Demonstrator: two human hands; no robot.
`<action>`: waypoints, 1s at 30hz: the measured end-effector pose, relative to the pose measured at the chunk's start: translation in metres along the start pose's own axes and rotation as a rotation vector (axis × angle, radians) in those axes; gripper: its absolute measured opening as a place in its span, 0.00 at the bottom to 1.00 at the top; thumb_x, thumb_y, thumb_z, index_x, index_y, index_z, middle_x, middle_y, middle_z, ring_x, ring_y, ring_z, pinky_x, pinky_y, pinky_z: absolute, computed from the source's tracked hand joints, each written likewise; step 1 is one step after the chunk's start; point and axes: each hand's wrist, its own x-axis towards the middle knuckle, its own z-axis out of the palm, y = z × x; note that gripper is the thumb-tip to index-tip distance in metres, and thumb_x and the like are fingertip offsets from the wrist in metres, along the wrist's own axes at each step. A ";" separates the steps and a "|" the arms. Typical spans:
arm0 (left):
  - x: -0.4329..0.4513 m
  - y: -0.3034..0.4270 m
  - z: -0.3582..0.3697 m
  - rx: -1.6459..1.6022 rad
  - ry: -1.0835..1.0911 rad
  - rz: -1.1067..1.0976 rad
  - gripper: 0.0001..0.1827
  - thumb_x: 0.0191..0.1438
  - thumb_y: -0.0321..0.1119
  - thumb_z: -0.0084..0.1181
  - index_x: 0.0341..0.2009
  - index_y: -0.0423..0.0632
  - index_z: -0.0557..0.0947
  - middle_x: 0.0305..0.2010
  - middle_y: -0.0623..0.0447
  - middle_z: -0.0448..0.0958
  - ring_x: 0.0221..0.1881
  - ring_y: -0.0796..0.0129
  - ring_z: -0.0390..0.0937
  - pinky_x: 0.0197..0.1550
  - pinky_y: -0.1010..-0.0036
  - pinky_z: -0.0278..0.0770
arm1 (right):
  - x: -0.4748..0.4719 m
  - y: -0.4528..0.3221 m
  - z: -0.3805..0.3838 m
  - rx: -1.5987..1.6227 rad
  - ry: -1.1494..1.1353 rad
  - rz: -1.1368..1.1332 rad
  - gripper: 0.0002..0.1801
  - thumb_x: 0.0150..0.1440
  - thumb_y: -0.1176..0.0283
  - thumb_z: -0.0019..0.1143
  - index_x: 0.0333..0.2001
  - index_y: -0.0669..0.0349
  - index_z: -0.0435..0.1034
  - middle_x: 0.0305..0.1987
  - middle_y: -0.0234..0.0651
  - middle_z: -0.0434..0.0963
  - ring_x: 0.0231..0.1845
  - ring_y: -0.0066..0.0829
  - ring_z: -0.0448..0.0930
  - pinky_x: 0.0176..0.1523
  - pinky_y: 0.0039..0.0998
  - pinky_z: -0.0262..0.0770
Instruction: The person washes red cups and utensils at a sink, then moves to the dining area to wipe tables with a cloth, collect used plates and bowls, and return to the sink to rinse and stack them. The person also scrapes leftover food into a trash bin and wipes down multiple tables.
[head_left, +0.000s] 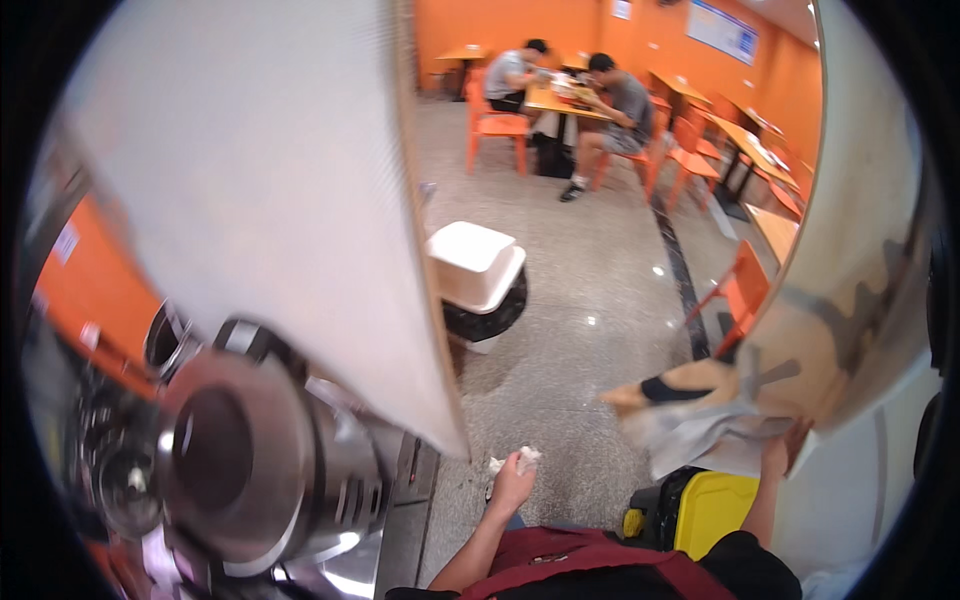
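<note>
My left hand (514, 482) is closed around a crumpled white tissue or cloth (529, 457), held in front of my dark red apron (555, 559). At the right, my right hand (793, 444) is at the lower edge of a door curtain (817, 345) with dark markings, and its fingers are blurred and partly hidden, so its grip is unclear. Pale, crumpled fabric (697, 435) spreads to the left from that hand. The other curtain panel (277, 172), whitish, hangs at the left.
A large metal cooker (240, 457) stands on a counter at the left. White foam-like boxes (476, 262) sit beyond the left panel. A yellow-lidded bin (716, 514) is below my right arm. Two people (517, 79) eat at a table (562, 101) among orange chairs.
</note>
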 end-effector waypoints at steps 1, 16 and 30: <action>0.021 0.017 0.013 -0.012 -0.054 0.034 0.25 0.49 0.36 0.58 0.52 0.43 0.73 0.45 0.41 0.79 0.47 0.55 0.78 0.49 0.65 0.73 | -0.007 0.009 -0.019 -0.228 -0.068 0.188 0.28 0.59 0.67 0.45 0.62 0.65 0.61 0.67 0.53 0.61 0.71 0.48 0.57 0.68 0.42 0.58; 0.329 0.365 0.179 -0.167 -1.297 0.691 0.22 0.57 0.32 0.58 0.57 0.46 0.74 0.57 0.49 0.72 0.54 0.63 0.73 0.55 0.70 0.72 | 0.171 -0.415 0.100 2.455 -1.038 0.797 0.37 0.61 0.42 0.40 0.67 0.51 0.54 0.67 0.39 0.64 0.68 0.41 0.63 0.67 0.47 0.58; 0.752 0.546 0.398 -1.731 -1.363 -0.658 0.32 0.63 0.50 0.46 0.67 0.49 0.60 0.68 0.46 0.61 0.68 0.52 0.59 0.67 0.57 0.60 | 0.485 -0.529 0.345 1.686 -1.061 0.126 0.25 0.47 0.71 0.58 0.52 0.63 0.69 0.59 0.41 0.70 0.63 0.37 0.65 0.68 0.34 0.55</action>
